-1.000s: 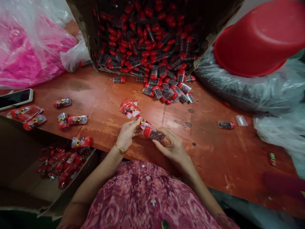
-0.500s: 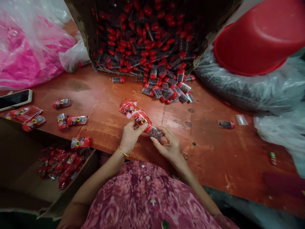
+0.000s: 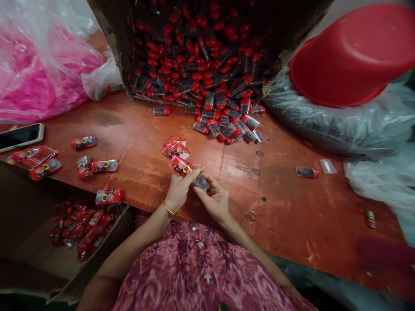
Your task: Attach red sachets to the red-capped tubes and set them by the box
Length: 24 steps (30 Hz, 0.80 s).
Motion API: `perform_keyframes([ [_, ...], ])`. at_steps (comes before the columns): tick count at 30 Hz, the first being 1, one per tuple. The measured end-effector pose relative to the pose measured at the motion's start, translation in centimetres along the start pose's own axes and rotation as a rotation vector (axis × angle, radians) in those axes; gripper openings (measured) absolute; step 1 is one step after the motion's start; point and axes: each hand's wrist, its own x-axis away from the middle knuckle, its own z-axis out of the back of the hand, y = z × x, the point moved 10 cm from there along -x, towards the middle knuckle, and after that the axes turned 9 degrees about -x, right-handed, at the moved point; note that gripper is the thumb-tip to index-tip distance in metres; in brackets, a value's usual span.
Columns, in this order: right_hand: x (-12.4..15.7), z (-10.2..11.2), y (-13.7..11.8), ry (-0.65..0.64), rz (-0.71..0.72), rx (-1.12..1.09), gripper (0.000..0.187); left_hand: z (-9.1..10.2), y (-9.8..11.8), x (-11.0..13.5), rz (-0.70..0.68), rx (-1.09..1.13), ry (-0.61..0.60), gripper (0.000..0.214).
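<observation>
My left hand pinches a red printed wrapper sleeve at the near edge of the wooden table. My right hand grips a small clear tube of dark beads, whose red-capped end sits inside the sleeve. Both hands meet at the tube. A small stack of loose red sleeves lies just beyond my left hand.
A tipped cardboard box spills several red-capped tubes at the back. Wrapped tubes lie at left, more in a carton below the edge. A phone, pink plastic bag, red basin and stray tube are around.
The sleeve has slid further over the tube, covering its red cap. Both hands have drawn closer together and slightly left.
</observation>
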Motion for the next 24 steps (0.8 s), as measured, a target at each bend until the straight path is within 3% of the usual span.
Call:
perform_keyframes([
  [3, 0.1, 0.1, -0.3, 0.022, 0.013, 0.059, 0.032, -1.3, 0.0, 0.3, 0.015, 0.004, -0.102, 0.027],
  [8, -0.2, 1.2, -2.5, 0.119, 0.161, 0.248, 0.03, -3.2, 0.2, 0.8, 0.004, -0.019, -0.212, 0.029],
  [15, -1.4, 0.9, -3.2, 0.052, 0.142, 0.317, 0.025, -0.7, 0.8, -0.2, -0.098, -0.017, -0.051, 0.03],
  [19, -1.8, 0.7, -3.8, 0.078, 0.189, 0.377, 0.025, -0.8, 0.8, -0.4, -0.086, -0.024, -0.034, 0.031],
  [24, -2.1, 0.3, -4.4, 0.061, 0.241, 0.404, 0.028, -1.2, 1.0, -0.4, -0.033, 0.135, -0.037, 0.032],
])
